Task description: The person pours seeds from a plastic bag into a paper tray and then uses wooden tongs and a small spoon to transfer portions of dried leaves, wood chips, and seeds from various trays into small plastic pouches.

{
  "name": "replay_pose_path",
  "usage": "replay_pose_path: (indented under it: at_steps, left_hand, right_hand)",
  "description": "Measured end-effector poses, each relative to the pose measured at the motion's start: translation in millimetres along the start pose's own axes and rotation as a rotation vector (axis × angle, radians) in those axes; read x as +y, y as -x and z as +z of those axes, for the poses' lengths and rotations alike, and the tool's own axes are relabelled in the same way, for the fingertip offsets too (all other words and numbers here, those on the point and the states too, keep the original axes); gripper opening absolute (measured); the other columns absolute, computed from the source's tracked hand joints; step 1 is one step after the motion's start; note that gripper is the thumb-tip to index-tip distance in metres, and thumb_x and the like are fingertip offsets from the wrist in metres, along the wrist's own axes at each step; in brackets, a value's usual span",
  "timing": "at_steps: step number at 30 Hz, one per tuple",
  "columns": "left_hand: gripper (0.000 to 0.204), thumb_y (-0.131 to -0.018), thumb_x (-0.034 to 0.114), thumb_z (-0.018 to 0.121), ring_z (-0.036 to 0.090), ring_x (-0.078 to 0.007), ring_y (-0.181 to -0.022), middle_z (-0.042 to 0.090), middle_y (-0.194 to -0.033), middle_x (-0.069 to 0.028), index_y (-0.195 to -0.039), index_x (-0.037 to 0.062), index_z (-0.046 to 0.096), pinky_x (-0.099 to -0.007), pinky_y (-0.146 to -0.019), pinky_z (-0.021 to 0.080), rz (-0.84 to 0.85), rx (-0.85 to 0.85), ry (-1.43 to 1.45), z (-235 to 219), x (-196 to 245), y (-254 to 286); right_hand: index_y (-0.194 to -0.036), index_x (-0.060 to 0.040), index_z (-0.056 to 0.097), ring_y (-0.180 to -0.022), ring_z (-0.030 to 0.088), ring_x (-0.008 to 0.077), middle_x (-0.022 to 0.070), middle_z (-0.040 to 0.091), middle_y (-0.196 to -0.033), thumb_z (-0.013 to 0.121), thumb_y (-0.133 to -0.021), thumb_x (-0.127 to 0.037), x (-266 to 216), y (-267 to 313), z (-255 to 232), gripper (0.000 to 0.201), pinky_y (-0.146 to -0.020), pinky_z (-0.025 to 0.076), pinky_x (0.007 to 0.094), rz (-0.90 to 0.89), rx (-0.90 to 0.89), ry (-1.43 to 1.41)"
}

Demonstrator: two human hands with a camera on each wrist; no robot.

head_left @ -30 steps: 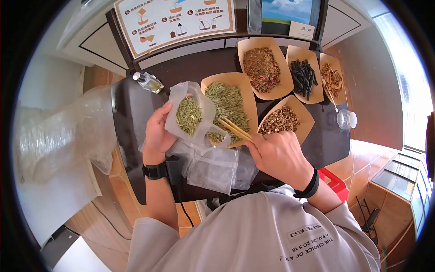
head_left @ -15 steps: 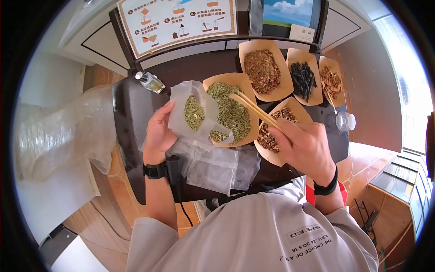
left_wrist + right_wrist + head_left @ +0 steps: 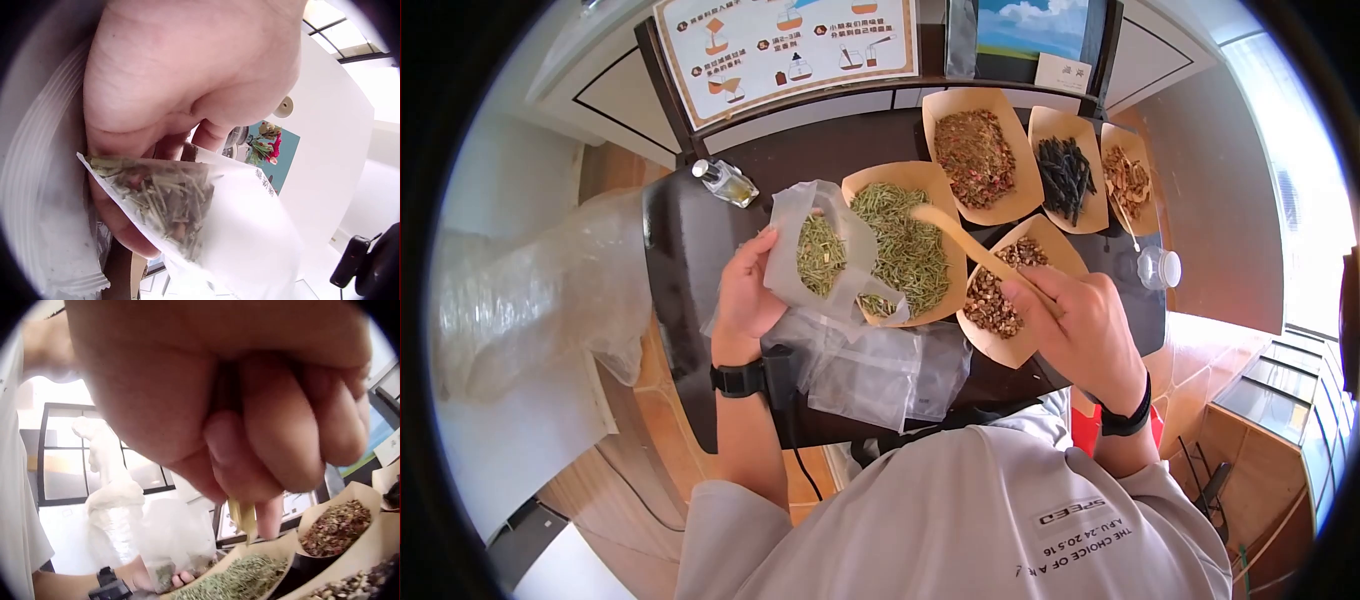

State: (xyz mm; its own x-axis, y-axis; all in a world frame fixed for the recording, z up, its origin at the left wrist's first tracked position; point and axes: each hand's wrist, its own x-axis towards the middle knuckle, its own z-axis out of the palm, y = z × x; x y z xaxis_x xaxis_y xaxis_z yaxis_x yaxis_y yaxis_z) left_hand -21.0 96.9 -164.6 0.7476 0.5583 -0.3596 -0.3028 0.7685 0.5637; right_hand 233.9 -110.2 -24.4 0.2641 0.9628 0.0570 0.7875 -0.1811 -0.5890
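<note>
Nearest the person, flat clear bags (image 3: 865, 385) lie on the table. The right hand (image 3: 1090, 318) has its fingers curled round the wooden tongs (image 3: 978, 250), above the near side of the tray of brown bits (image 3: 1012, 350); a low wrist could knock that tray and scatter its contents. The left hand (image 3: 748, 290) holds the white pouch (image 3: 784, 262) from its outer side, fingers curled behind it; the exact thumb pressure cannot be told. The pouch, part-filled with green stems, is between the hands, against the left and well apart from the right. Its thin wall looks slack, so a loosened hold or a poke from the tongs could tip it and spill stems. Just beyond the pouch is the herb tray (image 3: 956, 285), tong tips above it; whether they grip anything cannot be told.
</note>
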Motion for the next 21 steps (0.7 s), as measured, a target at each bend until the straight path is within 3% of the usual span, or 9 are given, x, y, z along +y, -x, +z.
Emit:
replay_pose_path:
  at_steps: [2, 10, 13, 16, 21]
  left_hand:
    - [0.05, -0.102, 0.022, 0.033, 0.058, -0.0277, -0.122, 0.056, -0.136, -0.0177, -0.142, -0.0064, 0.044, -0.0418, -0.107, 0.045, 0.009, -0.049, -0.022, 2, 2, 1]
    - [0.052, -0.099, 0.02, 0.033, 0.058, -0.0275, -0.122, 0.056, -0.136, -0.0181, -0.142, -0.0078, 0.043, -0.0413, -0.106, 0.045, 0.003, -0.088, 0.019, -3, 1, 0]
    - [0.052, -0.099, 0.021, 0.033, 0.058, -0.0275, -0.122, 0.056, -0.136, -0.0183, -0.142, -0.0079, 0.043, -0.0413, -0.106, 0.045, 0.004, -0.077, 0.014, -3, 1, 0]
    - [0.052, -0.099, 0.021, 0.033, 0.058, -0.0276, -0.122, 0.056, -0.136, -0.0184, -0.142, -0.0079, 0.042, -0.0415, -0.106, 0.045, -0.004, -0.064, 0.023, -2, 1, 0]
    - [0.052, -0.099, 0.021, 0.033, 0.058, -0.0281, -0.122, 0.056, -0.136, -0.0185, -0.142, -0.0078, 0.042, -0.0421, -0.106, 0.045, -0.003, -0.063, 0.003, -3, 1, -1]
  right_hand:
    - [-0.071, -0.0007, 0.065, -0.056, 0.058, 0.0402, 0.019, 0.057, -0.058, 0.065, -0.092, -0.021, 15, 11, 3, 0.029, -0.051, 0.047, 0.0461, 0.087, -0.142, 0.116]
    - [-0.069, -0.001, 0.065, -0.054, 0.057, 0.0408, 0.0194, 0.056, -0.055, 0.066, -0.091, -0.024, 11, 18, 21, 0.032, -0.051, 0.047, 0.0459, 0.162, -0.248, -0.069]
    - [-0.07, -0.0018, 0.066, -0.053, 0.058, 0.0389, 0.0176, 0.057, -0.055, 0.067, -0.09, -0.025, 8, 18, 30, 0.031, -0.05, 0.048, 0.0448, 0.071, -0.236, -0.048]
    - [-0.074, -0.0028, 0.067, -0.049, 0.06, 0.0321, 0.0127, 0.058, -0.053, 0.069, -0.088, -0.024, -1, 18, 36, 0.025, -0.047, 0.049, 0.0414, -0.115, -0.2, 0.222]
    - [-0.078, -0.0026, 0.066, -0.047, 0.061, 0.028, 0.0092, 0.055, -0.05, 0.068, -0.086, -0.02, -6, 14, 41, 0.02, -0.045, 0.048, 0.0377, -0.246, -0.2, 0.416]
